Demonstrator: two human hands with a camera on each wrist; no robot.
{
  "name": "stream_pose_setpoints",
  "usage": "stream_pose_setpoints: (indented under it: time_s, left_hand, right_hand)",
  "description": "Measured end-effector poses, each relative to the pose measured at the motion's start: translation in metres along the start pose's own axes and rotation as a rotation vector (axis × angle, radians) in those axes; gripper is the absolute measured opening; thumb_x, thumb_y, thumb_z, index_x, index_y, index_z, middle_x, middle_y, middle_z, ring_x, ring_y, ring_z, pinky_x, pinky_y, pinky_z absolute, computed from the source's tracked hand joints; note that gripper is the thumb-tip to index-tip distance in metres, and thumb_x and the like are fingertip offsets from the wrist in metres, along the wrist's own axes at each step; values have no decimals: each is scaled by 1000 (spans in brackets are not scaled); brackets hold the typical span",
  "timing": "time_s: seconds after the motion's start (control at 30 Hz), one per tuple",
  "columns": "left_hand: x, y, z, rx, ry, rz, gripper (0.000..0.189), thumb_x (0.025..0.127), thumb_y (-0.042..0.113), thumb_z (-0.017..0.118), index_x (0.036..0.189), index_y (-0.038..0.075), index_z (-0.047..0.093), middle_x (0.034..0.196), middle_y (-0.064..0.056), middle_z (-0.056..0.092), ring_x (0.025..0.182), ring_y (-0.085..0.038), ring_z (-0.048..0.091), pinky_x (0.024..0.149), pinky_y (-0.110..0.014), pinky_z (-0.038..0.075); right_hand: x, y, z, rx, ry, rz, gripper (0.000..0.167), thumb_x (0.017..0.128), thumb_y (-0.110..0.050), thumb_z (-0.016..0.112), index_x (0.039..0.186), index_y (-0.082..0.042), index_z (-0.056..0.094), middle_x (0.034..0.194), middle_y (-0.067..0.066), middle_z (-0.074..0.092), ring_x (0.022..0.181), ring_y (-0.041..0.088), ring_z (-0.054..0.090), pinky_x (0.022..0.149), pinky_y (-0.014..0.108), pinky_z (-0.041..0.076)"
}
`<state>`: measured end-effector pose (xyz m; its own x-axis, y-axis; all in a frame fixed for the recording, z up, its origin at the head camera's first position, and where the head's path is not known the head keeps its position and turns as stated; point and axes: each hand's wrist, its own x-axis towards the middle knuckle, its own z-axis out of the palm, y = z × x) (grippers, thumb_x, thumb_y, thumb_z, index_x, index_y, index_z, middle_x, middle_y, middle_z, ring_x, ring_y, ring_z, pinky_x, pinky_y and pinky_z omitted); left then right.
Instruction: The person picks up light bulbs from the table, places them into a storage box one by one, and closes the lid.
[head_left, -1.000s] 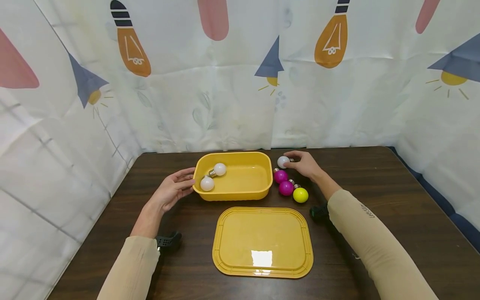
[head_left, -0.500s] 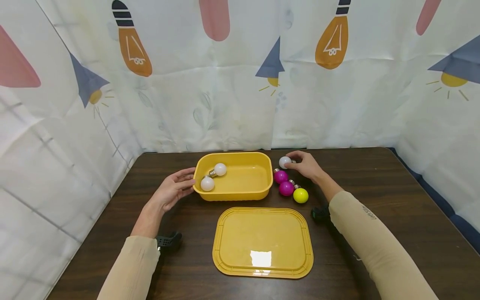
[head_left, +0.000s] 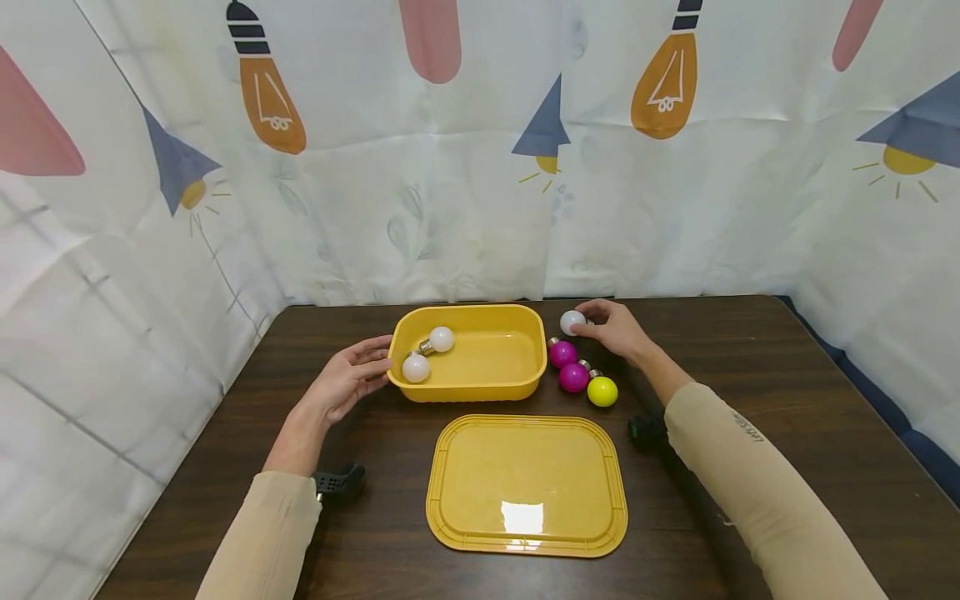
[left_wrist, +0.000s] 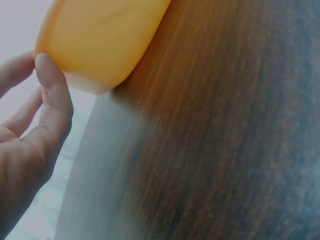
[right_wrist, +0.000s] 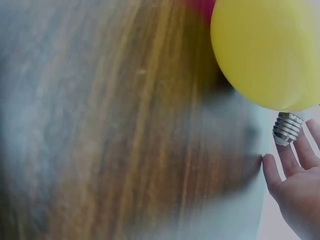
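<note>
At the left end of a yellow plastic bin (head_left: 468,392), my left hand (head_left: 347,379) pinches the rim between thumb and fingers, which the left wrist view shows close up. Two white light bulbs (head_left: 442,339) lie in the bin's left part. Just right of the bin, my right hand (head_left: 617,330) holds another white light bulb (head_left: 572,322) by thumb and fingers, its metal base partly covered. Nearer to me lie two magenta bulbs (head_left: 573,377) and a yellow bulb (head_left: 602,392). In the right wrist view the yellow bulb (right_wrist: 265,55) hides the white one.
A flat yellow lid (head_left: 527,475) with a ridged border lies in front of the bin. All of it stands on a dark wood-grain table (head_left: 750,367). A printed white curtain (head_left: 480,217) hangs along the table's far edge and sides.
The white bulb and my right hand have shifted slightly to the right. My left hand stays on the bin's rim.
</note>
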<state>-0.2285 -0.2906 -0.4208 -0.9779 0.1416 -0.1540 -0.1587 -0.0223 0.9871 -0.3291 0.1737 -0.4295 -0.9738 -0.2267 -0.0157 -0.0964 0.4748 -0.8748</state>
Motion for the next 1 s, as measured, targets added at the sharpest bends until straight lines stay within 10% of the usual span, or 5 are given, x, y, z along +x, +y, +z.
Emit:
stream_pose_setpoints:
  time_s: [1.0]
  left_hand:
    - [1,0,1,2,2,-22,62,102,9,66,157,3,36,133,-15,55,104,-17,67,94,-31,56]
  right_hand:
    - [-12,-36,-2,36,-44,-105,48,94,-36,77,128,-6,62,127,14,61,117,32,57,101,47,49]
